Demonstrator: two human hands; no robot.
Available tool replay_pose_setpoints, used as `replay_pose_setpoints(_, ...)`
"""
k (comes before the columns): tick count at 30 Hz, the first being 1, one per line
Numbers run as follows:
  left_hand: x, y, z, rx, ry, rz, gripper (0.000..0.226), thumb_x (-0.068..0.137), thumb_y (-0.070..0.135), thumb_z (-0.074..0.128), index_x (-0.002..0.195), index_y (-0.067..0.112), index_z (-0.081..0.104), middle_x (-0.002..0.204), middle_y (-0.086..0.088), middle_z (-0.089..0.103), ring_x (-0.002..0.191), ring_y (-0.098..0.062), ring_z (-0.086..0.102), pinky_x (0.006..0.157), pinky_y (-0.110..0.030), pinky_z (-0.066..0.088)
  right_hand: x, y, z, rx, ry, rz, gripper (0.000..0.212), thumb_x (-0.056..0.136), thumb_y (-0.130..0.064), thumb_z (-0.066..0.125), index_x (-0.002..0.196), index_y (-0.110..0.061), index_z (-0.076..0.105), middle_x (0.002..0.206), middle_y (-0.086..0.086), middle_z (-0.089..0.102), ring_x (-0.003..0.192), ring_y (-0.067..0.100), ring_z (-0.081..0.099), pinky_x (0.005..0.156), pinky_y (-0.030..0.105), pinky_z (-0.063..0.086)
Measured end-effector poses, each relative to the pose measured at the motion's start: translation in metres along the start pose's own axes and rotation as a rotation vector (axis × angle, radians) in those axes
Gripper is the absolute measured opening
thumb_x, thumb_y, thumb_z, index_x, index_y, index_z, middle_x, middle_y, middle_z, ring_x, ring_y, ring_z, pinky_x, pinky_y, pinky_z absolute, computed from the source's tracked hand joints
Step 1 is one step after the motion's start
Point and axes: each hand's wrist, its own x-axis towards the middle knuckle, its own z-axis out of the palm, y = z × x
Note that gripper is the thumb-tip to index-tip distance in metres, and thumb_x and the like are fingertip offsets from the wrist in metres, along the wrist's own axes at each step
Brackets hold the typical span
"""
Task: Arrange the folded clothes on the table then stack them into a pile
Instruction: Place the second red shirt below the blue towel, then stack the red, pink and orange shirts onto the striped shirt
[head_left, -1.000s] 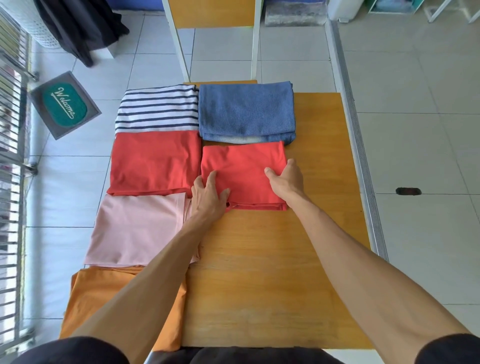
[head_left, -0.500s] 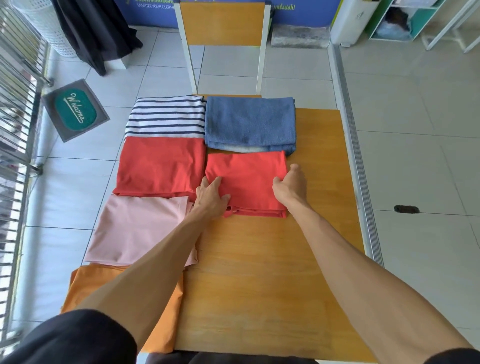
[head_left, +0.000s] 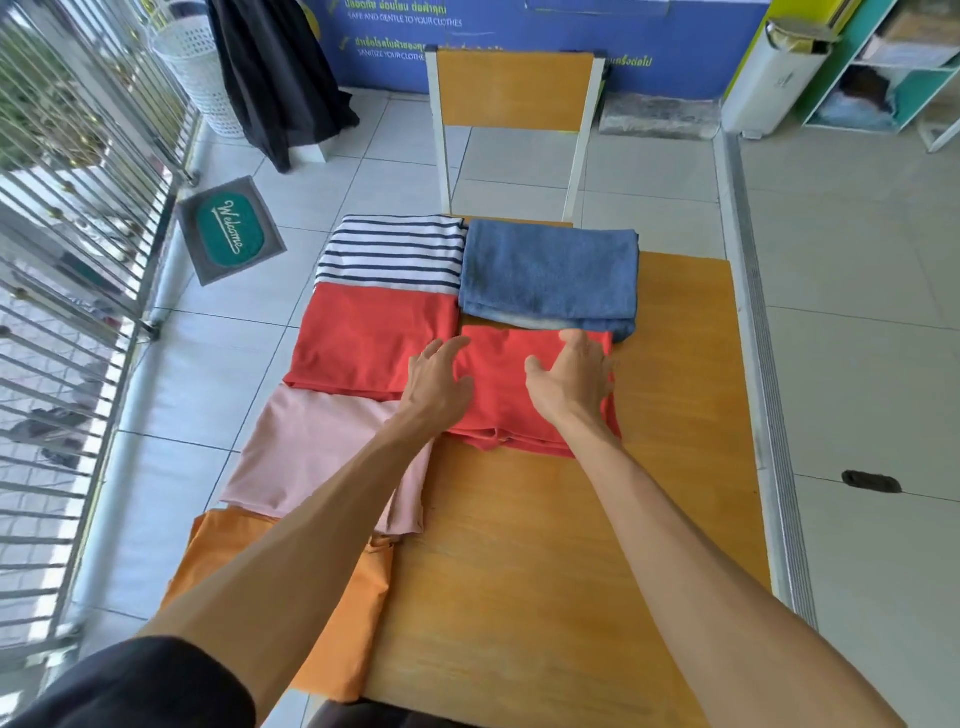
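Two hands spread | small red fold (head_left: 519, 384) | long axis seemingly left-right

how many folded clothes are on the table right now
6: striped far left, blue far right, large red, small red under both hands, pink, orange nearest. None appear hidden.

Matt wooden table (head_left: 670, 395), soft cloth garments, blue towel (head_left: 550, 270) seemingly terry
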Motion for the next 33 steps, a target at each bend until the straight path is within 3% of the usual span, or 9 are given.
replay_pose_setpoints(7,-0.002,-0.023,-0.031,-0.051,0.152,-0.001,0.055,0.083,0.012,0.060,0.136,0.022,0.053,0.130,-0.010,0.061,0.118,-0.029,0.056,0.098,-0.036,0.040,-0.005,-0.036,0.022,0.270,-0.089,-0.102,0.045,0.093,-0.026,0.067,0.131,-0.009,0.051,0.130,0.009,0.060,0.120,0.026,0.057,0.101,0.039,0.048)
replay_pose_setpoints(13,0.008,-0.062,-0.059,-0.108,0.203,-0.048,0.052,0.085,0.011,0.061,0.136,0.016,0.054,0.130,-0.009,0.061,0.116,-0.027,0.058,0.098,-0.036,0.045,-0.002,-0.061,0.046,0.304,-0.182,-0.089,0.044,0.095,-0.028,0.062,0.133,-0.010,0.051,0.130,0.006,0.063,0.102,0.016,0.063,0.090,0.028,0.046)
replay_pose_setpoints(16,0.025,-0.092,-0.078,-0.162,0.231,-0.131,0.051,0.086,0.013,0.061,0.136,0.013,0.054,0.127,-0.012,0.062,0.110,-0.026,0.061,0.098,-0.035,0.047,0.004,-0.074,0.060,0.273,-0.206,-0.047,0.042,0.095,-0.031,0.060,0.131,-0.011,0.053,0.117,-0.001,0.066,0.110,0.019,0.063,0.089,0.027,0.043)
replay_pose_setpoints(18,0.039,-0.114,-0.092,-0.181,0.243,-0.210,0.050,0.087,0.014,0.060,0.136,0.012,0.053,0.127,-0.013,0.062,0.112,-0.027,0.061,0.099,-0.036,0.046,0.007,-0.084,0.073,0.262,-0.202,-0.017,0.042,0.095,-0.031,0.059,0.131,-0.009,0.055,0.113,-0.002,0.066,0.112,0.020,0.063,0.091,0.029,0.045)
replay_pose_setpoints(22,0.067,-0.156,-0.112,-0.137,0.283,-0.277,0.047,0.087,0.017,0.059,0.133,0.007,0.054,0.127,-0.017,0.062,0.116,-0.034,0.056,0.100,-0.041,0.044,0.014,-0.106,0.106,0.212,-0.158,0.048,0.049,0.097,-0.036,0.057,0.133,-0.004,0.054,0.133,0.011,0.064,0.122,0.026,0.060,0.104,0.039,0.047)
replay_pose_setpoints(27,0.090,-0.184,-0.111,-0.176,0.163,-0.377,0.056,0.090,0.037,0.057,0.138,0.008,0.049,0.132,-0.018,0.057,0.119,-0.034,0.054,0.101,-0.041,0.044,0.022,-0.118,0.142,-0.030,-0.260,0.204,0.078,0.098,-0.054,0.048,0.145,0.006,0.035,0.146,0.027,0.047,0.133,0.041,0.047,0.109,0.046,0.040)
replay_pose_setpoints(30,0.099,-0.189,-0.101,-0.227,0.111,-0.396,0.063,0.090,0.053,0.054,0.134,0.007,0.050,0.129,-0.014,0.060,0.121,-0.033,0.054,0.100,-0.041,0.044,0.024,-0.124,0.157,-0.150,-0.220,0.251,0.091,0.096,-0.063,0.043,0.152,0.006,0.022,0.149,0.028,0.038,0.135,0.042,0.039,0.107,0.050,0.037)
replay_pose_setpoints(33,0.103,-0.192,-0.092,-0.277,0.121,-0.416,0.066,0.090,0.063,0.048,0.125,0.007,0.054,0.120,-0.011,0.062,0.116,-0.031,0.054,0.089,-0.036,0.041,0.023,-0.130,0.166,-0.157,-0.149,0.308,0.095,0.096,-0.066,0.041,0.156,0.001,0.012,0.150,0.027,0.034,0.133,0.042,0.040,0.102,0.050,0.040)
